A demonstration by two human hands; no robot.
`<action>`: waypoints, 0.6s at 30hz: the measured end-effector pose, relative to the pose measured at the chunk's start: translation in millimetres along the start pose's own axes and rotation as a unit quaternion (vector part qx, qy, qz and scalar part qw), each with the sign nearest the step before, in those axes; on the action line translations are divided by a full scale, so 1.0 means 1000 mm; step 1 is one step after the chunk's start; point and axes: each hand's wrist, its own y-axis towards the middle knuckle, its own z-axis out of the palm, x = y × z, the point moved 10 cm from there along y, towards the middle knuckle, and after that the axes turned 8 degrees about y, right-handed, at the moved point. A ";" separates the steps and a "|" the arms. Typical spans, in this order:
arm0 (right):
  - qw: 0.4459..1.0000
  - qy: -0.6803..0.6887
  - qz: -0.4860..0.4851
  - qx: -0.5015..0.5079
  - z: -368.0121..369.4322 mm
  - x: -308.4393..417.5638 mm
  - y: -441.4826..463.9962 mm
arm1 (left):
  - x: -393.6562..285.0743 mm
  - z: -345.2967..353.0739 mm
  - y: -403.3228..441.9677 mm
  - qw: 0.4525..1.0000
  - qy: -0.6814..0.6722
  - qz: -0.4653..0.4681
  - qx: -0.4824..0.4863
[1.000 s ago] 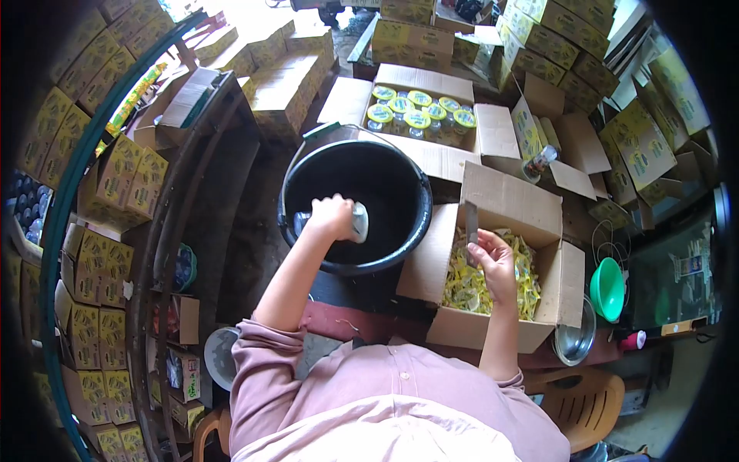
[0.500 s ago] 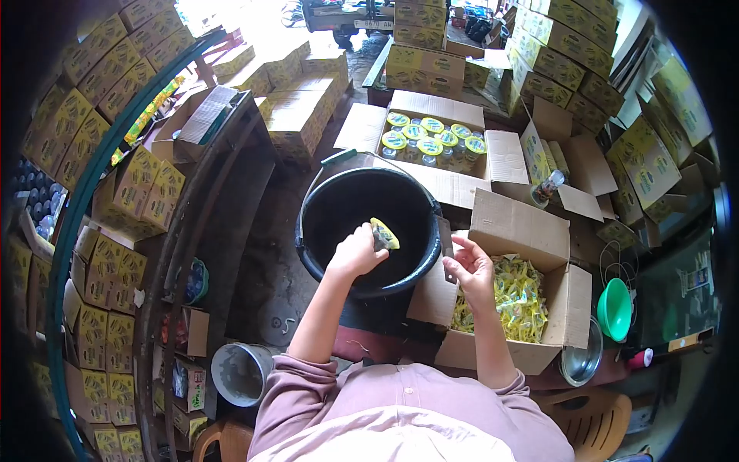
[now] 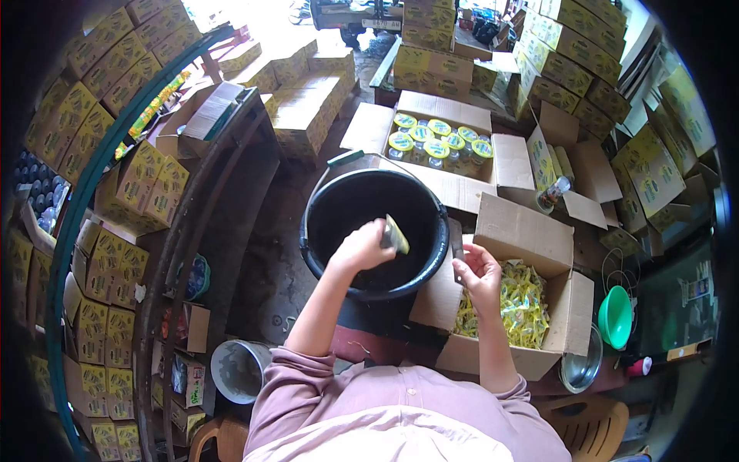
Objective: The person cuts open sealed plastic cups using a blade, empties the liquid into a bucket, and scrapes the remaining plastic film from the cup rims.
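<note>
Over the black bucket (image 3: 323, 196), my left hand (image 3: 363, 246) is closed round a small clear cup with a yellow-green lid (image 3: 398, 236), tilted on its side. My right hand (image 3: 480, 273), at the bucket's right rim, pinches a thin dark flat strip (image 3: 458, 258) between thumb and fingers. Just beyond that hand sits an open carton (image 3: 523, 223) filled with small yellow packets (image 3: 525, 304). Behind the bucket, another open carton (image 3: 450, 186) holds several cups with yellow lids (image 3: 436, 147).
A green bowl (image 3: 616, 317) and a metal bowl (image 3: 581, 362) lie at the right. At the lower left is a grey bucket (image 3: 240, 372). A dark shelf (image 3: 231, 192) and stacked cartons (image 3: 108, 323) line the left. A jar (image 3: 553, 192) leans by cartons on the right.
My left hand has lifted the cup from deep in the bucket and turned its lid to the right. The strip stays in my right hand, now nearer the bucket rim. The view has shifted.
</note>
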 end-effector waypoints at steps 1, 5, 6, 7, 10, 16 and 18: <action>1.000 0.005 -0.011 -0.001 0.000 0.002 0.001 | -0.004 -0.013 -0.002 0.991 -0.122 0.017 -0.057; 0.995 -0.078 -0.058 0.006 0.004 0.008 0.001 | -0.016 -0.019 -0.033 0.857 -0.498 0.015 -0.128; 0.990 -0.110 -0.092 0.005 0.007 0.013 0.002 | -0.018 -0.018 -0.040 0.859 -0.489 0.027 -0.150; 0.982 -0.142 -0.126 0.005 0.012 0.020 0.003 | -0.020 -0.019 -0.047 0.859 -0.480 0.040 -0.171; 0.938 -0.243 -0.244 0.036 0.039 0.053 -0.002 | -0.034 -0.031 -0.061 0.890 -0.350 0.097 -0.274; 0.726 -0.448 -0.493 0.168 0.098 0.091 -0.025 | -0.038 -0.027 -0.064 0.885 -0.323 0.106 -0.317; 0.702 -0.454 -0.509 0.205 0.106 0.089 -0.023 | -0.046 -0.047 -0.076 0.895 -0.213 0.109 -0.376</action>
